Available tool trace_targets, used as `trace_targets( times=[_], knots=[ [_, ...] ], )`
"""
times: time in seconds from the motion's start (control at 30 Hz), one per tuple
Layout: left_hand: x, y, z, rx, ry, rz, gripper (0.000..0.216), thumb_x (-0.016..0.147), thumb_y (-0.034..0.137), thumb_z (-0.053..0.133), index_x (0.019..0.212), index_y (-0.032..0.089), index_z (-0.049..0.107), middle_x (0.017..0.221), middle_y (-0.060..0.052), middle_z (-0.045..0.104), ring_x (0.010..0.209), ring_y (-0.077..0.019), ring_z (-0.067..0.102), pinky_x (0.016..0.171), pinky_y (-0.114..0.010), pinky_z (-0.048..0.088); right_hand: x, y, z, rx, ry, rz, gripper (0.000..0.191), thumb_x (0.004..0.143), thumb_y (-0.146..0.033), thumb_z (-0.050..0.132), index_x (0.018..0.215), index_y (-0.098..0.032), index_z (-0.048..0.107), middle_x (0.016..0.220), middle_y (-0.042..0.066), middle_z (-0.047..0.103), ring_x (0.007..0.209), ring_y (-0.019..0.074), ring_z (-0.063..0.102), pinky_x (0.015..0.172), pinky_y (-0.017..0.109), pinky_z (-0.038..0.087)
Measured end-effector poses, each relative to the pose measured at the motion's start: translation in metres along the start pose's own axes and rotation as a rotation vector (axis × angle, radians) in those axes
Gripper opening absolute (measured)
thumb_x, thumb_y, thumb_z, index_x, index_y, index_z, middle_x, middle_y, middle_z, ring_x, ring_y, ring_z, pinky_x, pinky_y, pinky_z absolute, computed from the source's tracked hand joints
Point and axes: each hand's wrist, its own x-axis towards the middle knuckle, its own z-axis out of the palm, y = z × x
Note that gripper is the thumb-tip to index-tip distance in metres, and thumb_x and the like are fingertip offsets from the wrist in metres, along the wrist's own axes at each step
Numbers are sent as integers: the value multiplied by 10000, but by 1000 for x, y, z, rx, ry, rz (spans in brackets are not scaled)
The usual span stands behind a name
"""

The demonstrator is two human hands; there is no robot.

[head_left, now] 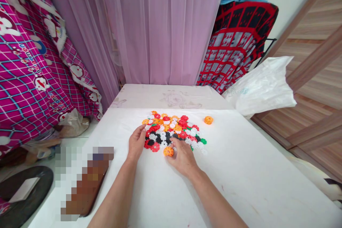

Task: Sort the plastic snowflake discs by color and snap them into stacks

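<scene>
A heap of flat plastic snowflake discs [173, 130] in red, orange, white, black and green lies on the white table [240, 171]. My left hand [136, 143] rests at the heap's left edge, fingers curled loosely against the red and black discs, holding nothing that I can see. My right hand [183, 156] lies at the heap's near edge, its thumb and fingers pinching an orange disc [168, 151]. A small orange ball built of discs [208, 120] sits apart to the right of the heap.
A white plastic bag [263, 87] lies at the table's right back corner. A brown object, blurred out [85, 185], lies on the table's left. A dark round tray [24, 194] sits lower left. Pink curtains [160, 25] and patterned bedding [29, 64] stand behind.
</scene>
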Motion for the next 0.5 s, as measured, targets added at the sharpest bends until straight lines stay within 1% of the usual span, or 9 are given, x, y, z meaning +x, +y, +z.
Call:
trace_targets(
  times=[0.27, 0.43, 0.5],
  knots=[
    [-1, 4, 0, 1, -13, -31, 376, 829, 408, 532, 1104, 195, 677, 1107, -64, 727, 1032, -212, 661, 965, -376, 490, 0, 1, 2, -13, 4, -34, 542, 658, -217, 684, 1186, -218, 565, 1013, 33, 693, 994, 251, 595, 912, 392, 402],
    [0, 1, 1, 2, -1, -27, 354, 825, 389, 535, 1083, 196, 683, 1130, -64, 722, 1076, -212, 648, 1005, -379, 464, -2, 2, 2, -20, 32, -42, 527, 664, -230, 693, 1178, -228, 578, 1005, 34, 689, 970, 243, 600, 890, 376, 409],
    [0, 1, 1, 3, 0, -22, 343, 829, 385, 536, 1077, 202, 686, 1137, -61, 720, 1095, -212, 641, 1020, -381, 453, 2, 6, -1, -30, 58, -62, 446, 693, -250, 686, 1132, -232, 609, 1005, 35, 687, 962, 234, 599, 884, 364, 411]
  ],
)
